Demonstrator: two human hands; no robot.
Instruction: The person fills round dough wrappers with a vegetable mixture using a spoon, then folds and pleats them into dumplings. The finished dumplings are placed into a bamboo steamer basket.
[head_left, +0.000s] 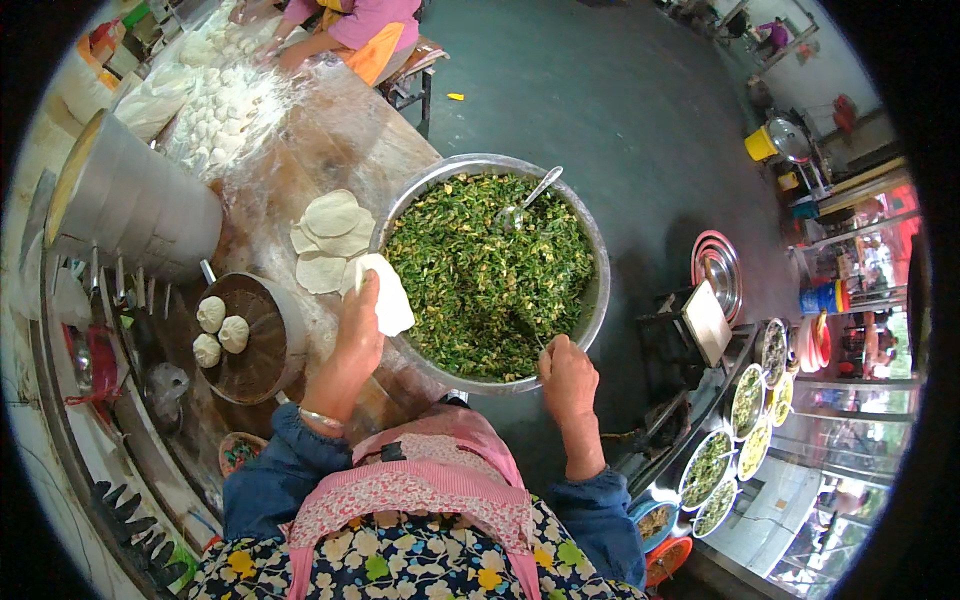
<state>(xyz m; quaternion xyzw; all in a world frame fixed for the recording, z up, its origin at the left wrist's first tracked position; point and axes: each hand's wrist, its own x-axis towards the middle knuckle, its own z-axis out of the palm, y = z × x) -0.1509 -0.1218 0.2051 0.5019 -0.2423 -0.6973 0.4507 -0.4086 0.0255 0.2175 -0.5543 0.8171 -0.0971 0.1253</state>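
My left hand (352, 341) holds a round dough wrapper (390, 298) at the left rim of a large metal basin (602, 277). Chopped green vegetable filling (472, 262) fills the basin. My right hand (570, 375) grips a utensil by its handle at the basin's lower right; its far end is buried in the filling. A metal spoon (541, 187) stands in the filling near the upper right rim. Several flat dough wrappers (334, 217) lie overlapping on the table left of the basin. Three pleated buns (234, 334) sit in a round steamer tray (289, 330) farther left.
Stacked metal steamers (142, 195) stand at the left of the wooden table (360, 127). Floured dough pieces (217, 120) lie at its far end, where a person in pink (375, 26) works. Several bowls of food (705, 469) line a counter at the right.
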